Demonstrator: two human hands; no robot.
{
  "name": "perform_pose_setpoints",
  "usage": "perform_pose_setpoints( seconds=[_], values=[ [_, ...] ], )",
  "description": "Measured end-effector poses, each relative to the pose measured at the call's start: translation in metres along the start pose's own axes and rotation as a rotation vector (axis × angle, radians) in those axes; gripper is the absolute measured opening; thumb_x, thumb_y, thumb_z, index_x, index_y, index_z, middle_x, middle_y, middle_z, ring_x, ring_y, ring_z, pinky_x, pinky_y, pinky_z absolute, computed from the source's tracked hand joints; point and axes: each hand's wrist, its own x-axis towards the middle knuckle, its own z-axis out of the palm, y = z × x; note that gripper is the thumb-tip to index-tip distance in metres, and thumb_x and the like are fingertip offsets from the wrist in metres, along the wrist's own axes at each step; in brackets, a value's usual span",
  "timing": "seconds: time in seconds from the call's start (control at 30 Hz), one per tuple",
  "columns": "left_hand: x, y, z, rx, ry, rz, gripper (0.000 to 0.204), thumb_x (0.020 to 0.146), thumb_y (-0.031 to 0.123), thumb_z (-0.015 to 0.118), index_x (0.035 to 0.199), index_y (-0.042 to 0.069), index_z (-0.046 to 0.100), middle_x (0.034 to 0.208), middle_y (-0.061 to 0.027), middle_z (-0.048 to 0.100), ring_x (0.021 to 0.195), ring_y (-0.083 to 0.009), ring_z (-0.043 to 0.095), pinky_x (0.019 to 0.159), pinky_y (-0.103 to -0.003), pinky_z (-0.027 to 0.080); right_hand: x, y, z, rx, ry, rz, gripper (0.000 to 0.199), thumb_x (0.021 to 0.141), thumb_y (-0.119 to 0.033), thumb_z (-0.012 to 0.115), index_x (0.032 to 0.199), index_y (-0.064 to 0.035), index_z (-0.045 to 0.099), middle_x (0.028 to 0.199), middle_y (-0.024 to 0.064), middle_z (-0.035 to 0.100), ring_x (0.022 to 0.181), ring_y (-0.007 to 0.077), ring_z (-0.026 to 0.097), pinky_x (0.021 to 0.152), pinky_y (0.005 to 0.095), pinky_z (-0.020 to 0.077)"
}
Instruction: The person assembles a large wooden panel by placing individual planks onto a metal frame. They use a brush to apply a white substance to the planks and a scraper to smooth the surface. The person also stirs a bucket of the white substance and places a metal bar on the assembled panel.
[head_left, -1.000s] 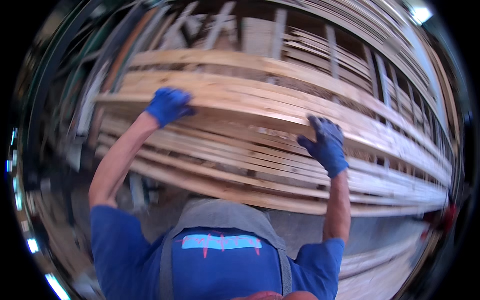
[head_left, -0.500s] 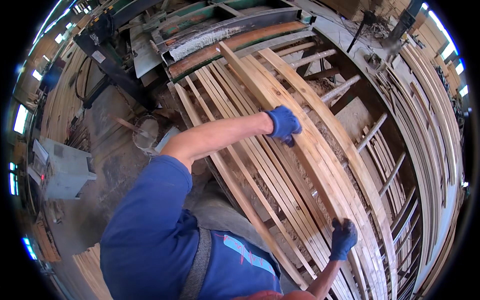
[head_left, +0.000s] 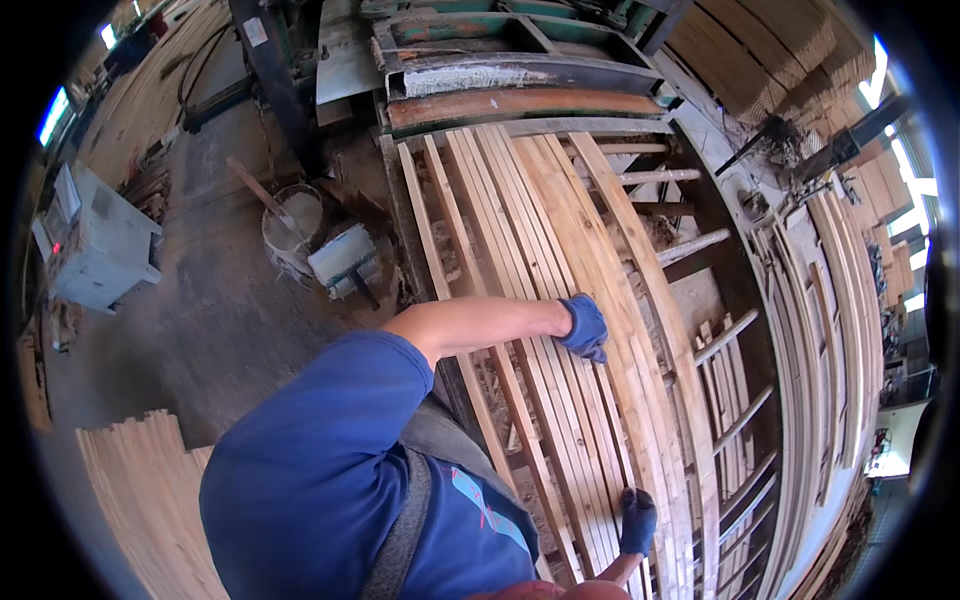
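Observation:
A row of long pale wooden strips (head_left: 510,250) lies lengthwise over a metal roller frame. My left hand (head_left: 585,328), in a blue glove, is curled over the left edge of a wooden board (head_left: 605,290) in the middle of the row. Nearer to me, my right hand (head_left: 637,520), in a dark blue glove, is closed at the same edge; its fingertips are partly hidden. Close to the hands, the narrow strips on the left and the wider boards on the right lie almost side by side. A separate plank (head_left: 650,265) rests further right.
Metal rollers (head_left: 735,335) show right of the planks. A steel machine frame (head_left: 520,75) crosses the far end. To the left stand a bucket (head_left: 292,225), a dustpan-like scoop (head_left: 345,262) and a grey cabinet (head_left: 105,240). Stacked timber (head_left: 150,490) is at lower left.
The board under my hands, raised and slanting before, now lies down alongside the others. Both hands have come closer to the narrow strips, and the view has turned.

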Motion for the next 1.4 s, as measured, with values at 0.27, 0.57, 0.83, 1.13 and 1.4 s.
perform_pose_setpoints(
  seconds=[0.27,0.57,0.83,1.13,1.4],
  values=[
    [-0.043,0.035,-0.032,0.121,0.105,0.197,0.070,0.085,0.066,0.052,0.112,0.002,0.061,0.088,-0.0128,0.064,0.081,-0.0291,0.061,0.084,-0.041,0.046,0.043,-0.103,0.038,-0.117,0.040,-0.162,0.045,0.099,-0.041,0.047,0.106,-0.0021,0.068,0.094,0.0229,0.069,0.087,0.0381,0.066,0.078,0.0432,0.0505],
    [-0.233,0.034,0.011,0.304,0.265,-0.168,0.083,0.077,0.064,0.065,0.138,0.010,0.049,0.147,-0.0182,0.042,0.134,-0.0345,0.041,0.111,-0.052,0.031,0.020,-0.111,0.063,-0.145,0.161,-0.193,0.052,0.099,-0.047,0.040,0.104,-0.0053,0.071,0.092,0.0242,0.068,0.085,0.0441,0.065,0.073,0.0527,0.0494],
    [-0.223,0.001,0.052,0.157,0.639,-0.292,0.069,0.075,0.049,0.070,0.126,0.005,0.056,0.136,-0.0178,0.049,0.124,-0.0342,0.049,0.104,-0.049,0.039,0.023,-0.115,0.067,-0.119,0.154,-0.194,0.062,0.099,-0.053,0.037,0.107,-0.0007,0.069,0.097,0.0266,0.068,0.089,0.0455,0.064,0.075,0.0513,0.0488],
    [-0.236,0.014,0.062,-0.012,0.841,-0.191,0.066,0.079,0.051,0.065,0.124,0.003,0.059,0.127,-0.0179,0.055,0.118,-0.0329,0.051,0.102,-0.048,0.039,0.046,-0.136,0.057,0.152,-0.025,-0.209,0.036,0.100,-0.033,0.051,0.095,-0.0001,0.065,0.073,0.0074,0.059,0.069,0.0157,0.049,0.065,0.0331,0.0433],
    [-0.254,0.007,0.078,0.097,0.725,-0.025,0.052,0.073,0.057,0.069,0.094,0.009,0.063,0.094,-0.0067,0.062,0.091,-0.0254,0.059,0.096,-0.044,0.040,0.056,-0.136,0.082,-0.137,0.138,-0.363,0.053,0.100,-0.046,0.043,0.103,-0.0011,0.071,0.090,0.0246,0.069,0.084,0.0416,0.067,0.072,0.0471,0.0505]
  ],
)
